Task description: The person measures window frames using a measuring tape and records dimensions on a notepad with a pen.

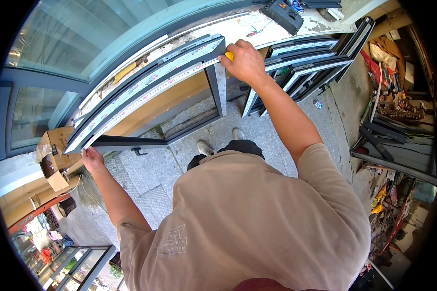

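A dark grey window frame [213,52], with patterned protective film along its edge, stands upright before me, leaning towards the ledge. Along its top edge runs the white blade [153,93] of a tape measure, pulled out from end to end. At the frame's left corner, my left hand [92,160] pinches the blade's end. My right hand [246,60] is closed round the tape measure's yellow case [229,56] at the right corner; most of the case is hidden by the fingers. A small dark handle [139,152] sticks out from the frame's lower bar.
Several more frames [306,60] lean together to the right. Behind, a pale ledge [238,30] carries a dark tool case [282,17]. An opened cardboard box [56,155] stands at left. Paving [145,169] lies underfoot, with scrap and bars [388,131] at far right.
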Available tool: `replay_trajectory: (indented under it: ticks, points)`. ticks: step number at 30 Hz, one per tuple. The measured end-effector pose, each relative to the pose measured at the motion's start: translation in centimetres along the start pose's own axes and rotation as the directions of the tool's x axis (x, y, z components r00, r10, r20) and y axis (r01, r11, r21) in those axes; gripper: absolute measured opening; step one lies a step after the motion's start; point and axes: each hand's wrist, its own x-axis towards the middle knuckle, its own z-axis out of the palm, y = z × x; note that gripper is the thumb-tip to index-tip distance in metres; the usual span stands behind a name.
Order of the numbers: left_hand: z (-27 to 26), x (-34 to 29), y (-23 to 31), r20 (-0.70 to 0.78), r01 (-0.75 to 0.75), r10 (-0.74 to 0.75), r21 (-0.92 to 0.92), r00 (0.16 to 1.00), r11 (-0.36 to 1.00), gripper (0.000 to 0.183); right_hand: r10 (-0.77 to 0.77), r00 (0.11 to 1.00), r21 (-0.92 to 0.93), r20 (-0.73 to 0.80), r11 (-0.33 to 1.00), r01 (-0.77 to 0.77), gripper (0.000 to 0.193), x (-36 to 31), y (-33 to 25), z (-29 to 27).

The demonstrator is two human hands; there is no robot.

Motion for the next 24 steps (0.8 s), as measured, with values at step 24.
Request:
replay_trajectory:
  ticks: [24]
  points:
    - [0.15,-0.54,-0.15,-0.004,-0.033,0.033,0.021,0.999,0.999,0.019,-0.013,1.0,0.006,0.015,1.0,0.013,0.04,0.16,-0.19,-0.23]
